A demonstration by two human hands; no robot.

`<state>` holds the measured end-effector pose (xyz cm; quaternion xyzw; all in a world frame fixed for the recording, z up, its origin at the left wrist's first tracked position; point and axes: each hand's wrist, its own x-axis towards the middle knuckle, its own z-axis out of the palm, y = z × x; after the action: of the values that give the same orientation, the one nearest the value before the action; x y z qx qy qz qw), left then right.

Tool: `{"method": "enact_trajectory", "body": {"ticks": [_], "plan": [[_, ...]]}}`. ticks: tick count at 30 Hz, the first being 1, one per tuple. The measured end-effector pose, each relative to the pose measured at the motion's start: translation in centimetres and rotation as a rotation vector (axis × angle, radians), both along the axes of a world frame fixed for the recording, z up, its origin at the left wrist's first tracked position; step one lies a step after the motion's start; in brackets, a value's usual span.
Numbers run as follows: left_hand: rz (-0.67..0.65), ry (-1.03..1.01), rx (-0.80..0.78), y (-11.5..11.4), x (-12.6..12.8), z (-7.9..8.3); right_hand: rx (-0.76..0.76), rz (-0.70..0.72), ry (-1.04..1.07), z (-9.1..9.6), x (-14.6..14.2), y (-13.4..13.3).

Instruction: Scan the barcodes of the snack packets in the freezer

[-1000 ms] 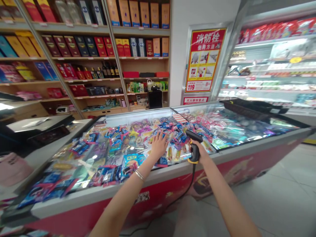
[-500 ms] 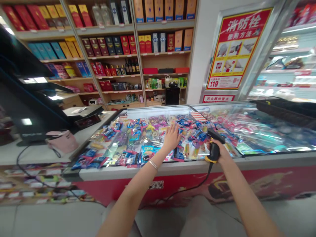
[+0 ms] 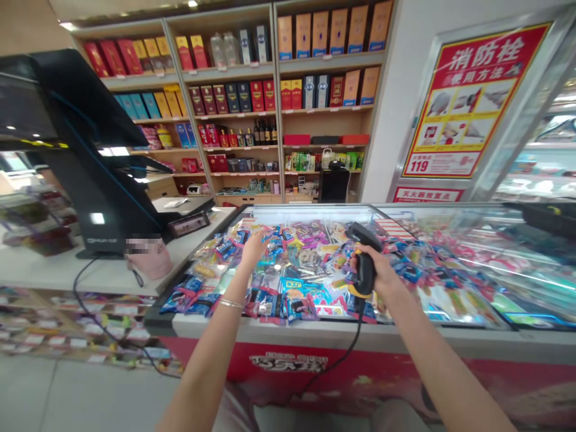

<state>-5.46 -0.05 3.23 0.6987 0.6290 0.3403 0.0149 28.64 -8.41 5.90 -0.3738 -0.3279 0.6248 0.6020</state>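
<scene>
My right hand [image 3: 374,268] is wrapped around a black and yellow barcode scanner [image 3: 365,275], whose head points forward and left over the freezer. Its black cable hangs down across the freezer front. Farther left, my left hand [image 3: 254,247] reaches over the back left of the packets with nothing visible in it. The fingers look stretched forward and are partly blurred; whether they touch a packet I cannot tell. A silver bangle [image 3: 231,303] circles that wrist. Beneath both hands, many blue, pink and clear wrapped packets [image 3: 294,291] cover the glass top of the freezer [image 3: 270,330].
On the counter [image 3: 108,270] to the left stand a dark checkout terminal [image 3: 101,204] and a pink pouch [image 3: 150,258]. Shelves of boxed bottles [image 3: 229,96] line the back wall. A fire hydrant sign [image 3: 477,102] hangs at the right. The scanner cable [image 3: 333,366] runs low along the freezer front.
The view has swung left. My left hand has moved left across the packets from the middle. My right hand has carried the scanner left and slightly up over the packets.
</scene>
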Motion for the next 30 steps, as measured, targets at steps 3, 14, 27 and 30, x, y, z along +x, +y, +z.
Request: {"method": "enact_trajectory", "body": {"ticks": [3,14,27,30], "plan": [[-0.054,-0.034,-0.106,1.6,-1.9,-1.5,-0.077,0.102,0.023,-0.2,-3.7,2.0],[0.057,0.287,-0.106,1.9,0.4,-4.7,-0.068,0.447,-0.322,-3.2,-9.1,6.5],[-0.097,0.082,0.027,0.0,2.0,-2.6,0.119,0.330,-0.450,-3.7,-8.6,5.5],[-0.119,0.110,0.027,-0.1,2.2,-2.7,0.091,0.309,-0.477,-3.5,-8.8,5.5]]}}
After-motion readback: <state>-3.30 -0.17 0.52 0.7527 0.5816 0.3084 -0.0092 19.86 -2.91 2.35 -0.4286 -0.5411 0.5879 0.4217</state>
